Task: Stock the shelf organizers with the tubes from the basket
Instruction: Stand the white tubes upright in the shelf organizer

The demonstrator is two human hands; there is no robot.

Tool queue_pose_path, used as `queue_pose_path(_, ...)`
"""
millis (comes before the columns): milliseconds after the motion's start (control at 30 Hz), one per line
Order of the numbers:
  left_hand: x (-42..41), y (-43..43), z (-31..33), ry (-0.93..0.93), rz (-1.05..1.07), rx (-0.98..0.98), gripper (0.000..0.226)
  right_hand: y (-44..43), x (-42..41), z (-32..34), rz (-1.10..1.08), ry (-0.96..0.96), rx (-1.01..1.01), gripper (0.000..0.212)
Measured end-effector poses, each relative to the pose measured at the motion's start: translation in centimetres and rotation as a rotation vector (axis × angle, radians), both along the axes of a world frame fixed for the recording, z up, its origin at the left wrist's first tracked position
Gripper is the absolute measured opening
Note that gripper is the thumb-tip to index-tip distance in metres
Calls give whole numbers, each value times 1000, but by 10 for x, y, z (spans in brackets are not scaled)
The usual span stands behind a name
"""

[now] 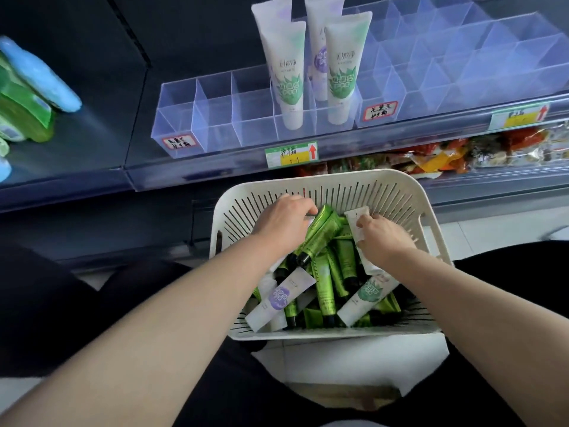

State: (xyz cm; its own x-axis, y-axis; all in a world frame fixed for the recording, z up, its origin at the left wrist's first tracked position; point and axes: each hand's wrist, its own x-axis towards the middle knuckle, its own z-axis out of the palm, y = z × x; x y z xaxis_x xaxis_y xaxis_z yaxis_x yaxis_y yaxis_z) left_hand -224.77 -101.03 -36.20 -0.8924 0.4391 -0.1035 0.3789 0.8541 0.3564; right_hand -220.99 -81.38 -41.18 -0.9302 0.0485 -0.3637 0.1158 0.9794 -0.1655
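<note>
Both hands deep in the basket (pixel 400 192), picking tubes.
My left hand (pixel 284 221) pinches a green tube (pixel 320 234), right hand (pixel 383 238) clasps a white tube (pixel 357 220); I lift them clear, caps down, for the organizer (pixel 215 118).

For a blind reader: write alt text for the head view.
Both hands reach into a white basket of tubes: left hand on a green tube, right hand gripping a white tube. Above, a clear organizer holds four white tubes.

the dark shelf (pixel 92 124) is above and beyond both hands. on it stand the clear organizers (pixel 215 118), directly beyond the left hand (pixel 284 221). green packs (pixel 24 112) are far to its left.
</note>
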Motion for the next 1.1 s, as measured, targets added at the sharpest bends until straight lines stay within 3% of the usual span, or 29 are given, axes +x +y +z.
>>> queue_pose_path(200,5,-6,-25,-76,28,8,26,-10,-1,-10,-31,-65,95,63)
queue_pose_path(367,7,-10,-34,-81,39,18,25,-17,-3,-14,-197,-93,-155,74)
queue_pose_path(433,8,-11,-34,-73,51,30,26,-19,-2,-10,-325,-82,-385,63)
queue_pose_path(533,11,-15,-32,-52,68,40,25,-20,5,1,-482,-55,-665,23)
queue_pose_path(600,16,-20,-33,-43,86,39,25,-20,10,10,-438,-37,-694,13)
queue_pose_path(700,27,-31,-34,-59,122,13,22,-23,18,24,-309,10,-666,32)
queue_pose_path(833,41,-40,-33,-117,172,-18,20,-33,25,33,-138,111,-582,34)
queue_pose_path(1100,57,-33,-48,-379,184,-353,27,-37,46,27,-88,158,-645,24)
